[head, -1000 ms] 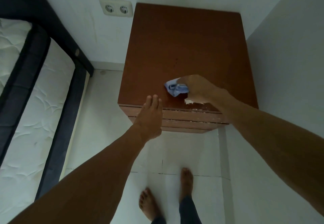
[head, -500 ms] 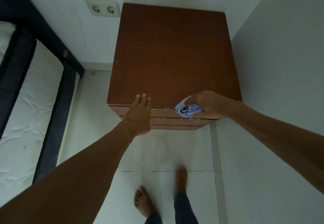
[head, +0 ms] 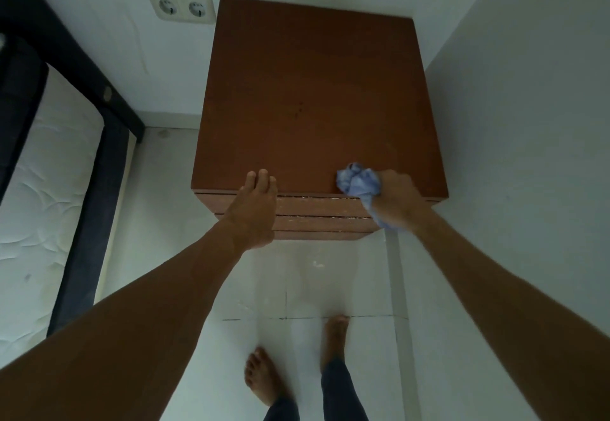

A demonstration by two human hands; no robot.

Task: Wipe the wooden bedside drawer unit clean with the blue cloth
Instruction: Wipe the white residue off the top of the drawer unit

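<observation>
While the left hand (head: 252, 212) is lying flat, fingers together, on the drawer unit (head: 317, 107) front edge, the right hand (head: 397, 201) is clenching the bunched blue cloth (head: 358, 183) there

double wall socket (head: 181, 7), white mattress (head: 43, 222), dark bed frame (head: 85, 249), tiled floor (head: 330, 282)

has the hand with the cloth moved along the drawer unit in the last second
Yes. The right hand with the cloth slid from the top toward the drawer unit's front right corner.

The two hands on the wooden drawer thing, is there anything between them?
Nothing. In the head view, only bare front edge of the drawer unit runs between the left hand and the right hand, which grips the blue cloth.
</observation>
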